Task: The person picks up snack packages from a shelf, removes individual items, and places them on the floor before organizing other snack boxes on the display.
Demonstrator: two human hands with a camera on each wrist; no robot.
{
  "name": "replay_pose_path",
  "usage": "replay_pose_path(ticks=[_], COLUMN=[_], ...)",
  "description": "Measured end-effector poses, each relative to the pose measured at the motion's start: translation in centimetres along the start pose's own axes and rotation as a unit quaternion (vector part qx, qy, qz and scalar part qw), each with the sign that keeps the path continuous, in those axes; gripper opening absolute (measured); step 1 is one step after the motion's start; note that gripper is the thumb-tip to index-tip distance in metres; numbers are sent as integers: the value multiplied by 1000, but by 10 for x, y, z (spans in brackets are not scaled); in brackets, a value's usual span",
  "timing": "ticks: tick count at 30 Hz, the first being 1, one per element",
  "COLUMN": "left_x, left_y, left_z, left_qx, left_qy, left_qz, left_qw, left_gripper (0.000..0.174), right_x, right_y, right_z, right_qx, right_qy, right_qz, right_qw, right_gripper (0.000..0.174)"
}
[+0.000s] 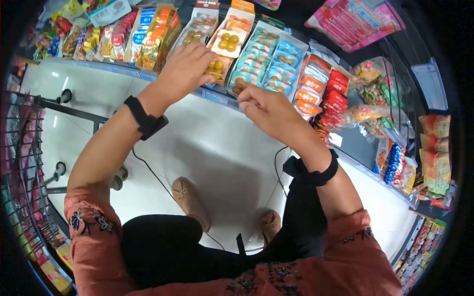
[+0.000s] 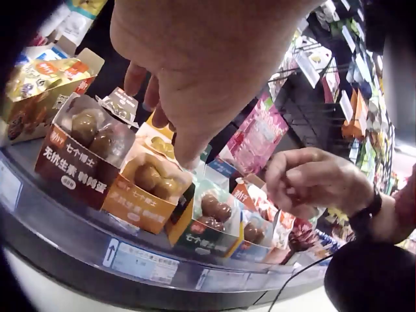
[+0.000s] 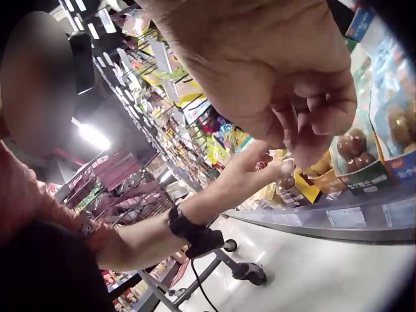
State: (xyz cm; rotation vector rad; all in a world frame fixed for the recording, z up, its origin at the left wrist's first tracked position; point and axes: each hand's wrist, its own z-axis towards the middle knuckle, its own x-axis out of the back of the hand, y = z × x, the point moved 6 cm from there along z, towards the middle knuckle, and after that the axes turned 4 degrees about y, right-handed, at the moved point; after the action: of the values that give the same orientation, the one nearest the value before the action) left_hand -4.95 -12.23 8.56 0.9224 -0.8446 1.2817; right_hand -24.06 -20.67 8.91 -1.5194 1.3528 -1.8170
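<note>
In the head view my left hand [image 1: 189, 69] reaches over the brown box [image 1: 195, 35] and the orange box [image 1: 237, 22], fingers extended, thumb near a pack of yellow-brown eggs [image 1: 216, 67]. Seen from the left wrist, its fingertips hang above the orange box [image 2: 140, 207], apart from the front egg pack [image 2: 156, 181]. My right hand [image 1: 269, 111] is at the front of the green box [image 1: 254, 49], fingers loosely curled. In the left wrist view nothing shows in the right hand [image 2: 318, 179]. Brown egg packs [image 2: 213, 211] fill the green box.
A blue box of packs [image 1: 285, 61] and red and orange sachets [image 1: 335, 91] stand to the right. Snack boxes [image 1: 157, 37] line the left. Price labels [image 2: 140, 261] run along the shelf edge. A wire-basket cart [image 1: 24, 163] stands at the left; pink bags [image 1: 353, 22] hang behind.
</note>
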Motion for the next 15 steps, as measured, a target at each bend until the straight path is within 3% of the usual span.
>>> replay_pose_path(ticks=[5, 7, 15], left_x=[-16, -17, -18], left_y=[-3, -4, -6], left_z=[14, 16, 19], left_qx=[-24, -12, 19], left_qy=[-54, -61, -68], left_qz=[45, 46, 22], left_qw=[997, 997, 997], left_gripper=[58, 58, 41], right_x=[5, 4, 6], right_y=[4, 28, 49], right_z=[-9, -4, 4], right_qx=[29, -1, 25], right_qy=[46, 57, 82], right_qz=[-50, -40, -44], right_qw=[997, 998, 995], right_gripper=[17, 17, 18])
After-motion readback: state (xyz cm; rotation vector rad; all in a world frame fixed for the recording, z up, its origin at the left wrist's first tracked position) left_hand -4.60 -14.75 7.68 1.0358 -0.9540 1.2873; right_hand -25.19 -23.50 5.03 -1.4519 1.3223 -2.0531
